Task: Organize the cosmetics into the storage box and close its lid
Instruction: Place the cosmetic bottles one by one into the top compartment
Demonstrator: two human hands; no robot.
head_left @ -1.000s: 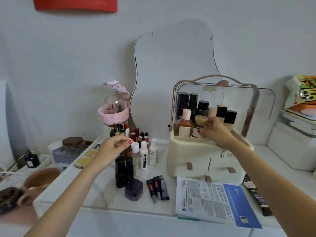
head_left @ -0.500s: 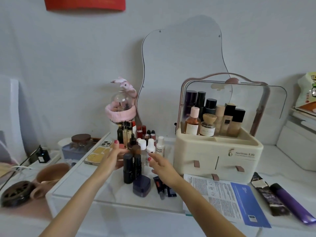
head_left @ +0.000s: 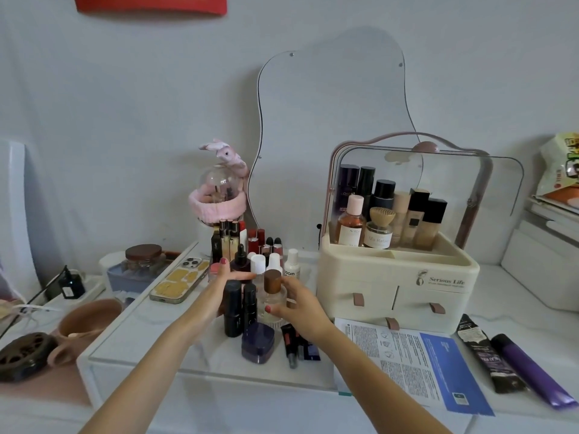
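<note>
Two forearms reach forward over the white desk [head_left: 219, 399], and nearest the viewer lie a printed leaflet with a blue panel [head_left: 416, 361], a dark faceted compact [head_left: 257, 345] and some small dark tubes [head_left: 294, 344] lying flat. Just beyond them, the right hand [head_left: 300, 311] curls round a clear round glass bottle with a brown wooden-looking cap [head_left: 272, 296], thumb on its near face and fingers behind it, though whether it grips or only touches is hard to judge. The left hand [head_left: 219, 286] is held wide with straight fingers, behind two black cylindrical bottles [head_left: 239, 306] and holding nothing. Glass like this should be heavy for its size, stiff, slick and breakable, so the low, wide body looks the safer hold, not the cap. It stands tight among the black bottles and the white-capped droppers [head_left: 266, 264] behind, any of which could topple if it is dragged sideways; lifting straight up seems wiser. Farther right, the cream plastic storage box with two drawers [head_left: 398, 283] stands with its clear lid [head_left: 438, 170] raised, bottles already filling the back of its tray and free room at the front. Behind all leans a wavy frameless mirror [head_left: 332, 120].
</note>
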